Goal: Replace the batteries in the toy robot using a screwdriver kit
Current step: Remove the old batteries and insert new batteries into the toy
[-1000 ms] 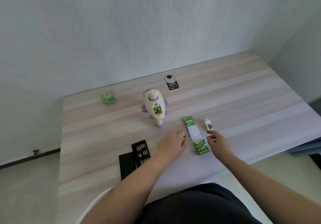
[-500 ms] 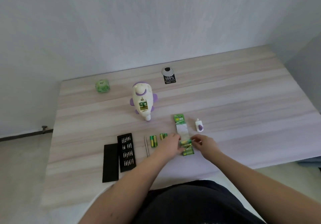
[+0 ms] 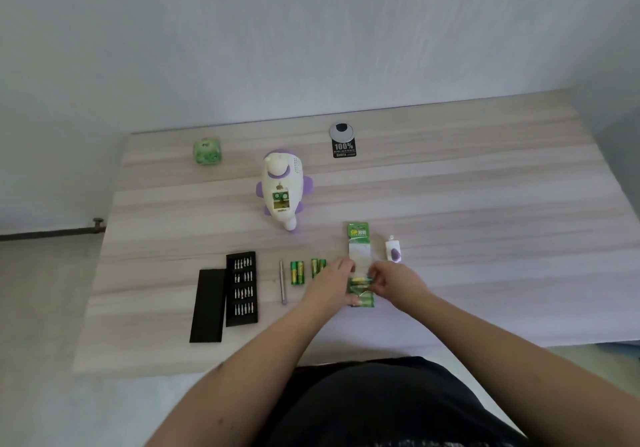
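Note:
The white and purple toy robot [image 3: 281, 190] lies on its front mid-table with its battery compartment open and two green cells showing. A green battery pack [image 3: 358, 254] lies flat in front of me. My left hand [image 3: 331, 282] presses the pack's left edge, and my right hand [image 3: 394, 279] pinches a battery at its lower part. Two pairs of loose green batteries [image 3: 297, 272] rest left of my hands. The silver screwdriver handle [image 3: 283, 282] lies beside them. The open black bit case [image 3: 241, 289] and its lid [image 3: 207, 305] sit further left. The small battery cover [image 3: 393, 251] lies right of the pack.
A green cube [image 3: 206, 150] stands at the back left of the wooden table [image 3: 485, 238]. A round cable grommet with a black label [image 3: 343, 141] is at the back centre. A white wall runs behind the table, and the floor drops away to its left.
The view tilted down and steadied. Both hands moved in onto the lower end of the battery pack, the right hand now pinching a battery there; the loose batteries and screwdriver came into sight.

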The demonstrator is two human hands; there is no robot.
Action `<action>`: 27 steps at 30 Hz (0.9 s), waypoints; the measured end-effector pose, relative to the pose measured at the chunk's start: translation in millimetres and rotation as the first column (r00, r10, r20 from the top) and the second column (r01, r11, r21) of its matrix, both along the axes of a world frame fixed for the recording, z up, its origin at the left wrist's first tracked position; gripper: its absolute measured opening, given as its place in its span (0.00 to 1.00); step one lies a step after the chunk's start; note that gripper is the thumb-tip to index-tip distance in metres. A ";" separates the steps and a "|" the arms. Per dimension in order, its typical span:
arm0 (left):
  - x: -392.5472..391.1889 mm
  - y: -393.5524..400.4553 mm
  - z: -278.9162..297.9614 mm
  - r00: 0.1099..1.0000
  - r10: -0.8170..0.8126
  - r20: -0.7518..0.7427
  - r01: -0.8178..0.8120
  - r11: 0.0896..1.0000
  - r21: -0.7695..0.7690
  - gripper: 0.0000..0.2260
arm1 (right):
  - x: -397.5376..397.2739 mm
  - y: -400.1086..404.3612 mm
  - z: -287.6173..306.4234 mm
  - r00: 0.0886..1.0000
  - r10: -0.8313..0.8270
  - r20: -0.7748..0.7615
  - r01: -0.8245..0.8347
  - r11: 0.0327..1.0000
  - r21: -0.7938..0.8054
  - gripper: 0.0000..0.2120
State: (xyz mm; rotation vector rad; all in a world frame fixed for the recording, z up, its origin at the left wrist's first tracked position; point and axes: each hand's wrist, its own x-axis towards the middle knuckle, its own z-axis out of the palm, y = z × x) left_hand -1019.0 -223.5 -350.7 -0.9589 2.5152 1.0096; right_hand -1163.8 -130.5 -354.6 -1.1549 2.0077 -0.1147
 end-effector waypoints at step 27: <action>-4.8 3.2 -2.9 0.992 -0.045 0.115 0.055 0.995 -0.078 0.34 | -8.8 -8.0 14.1 0.973 0.169 -0.157 -0.136 0.970 0.202 0.11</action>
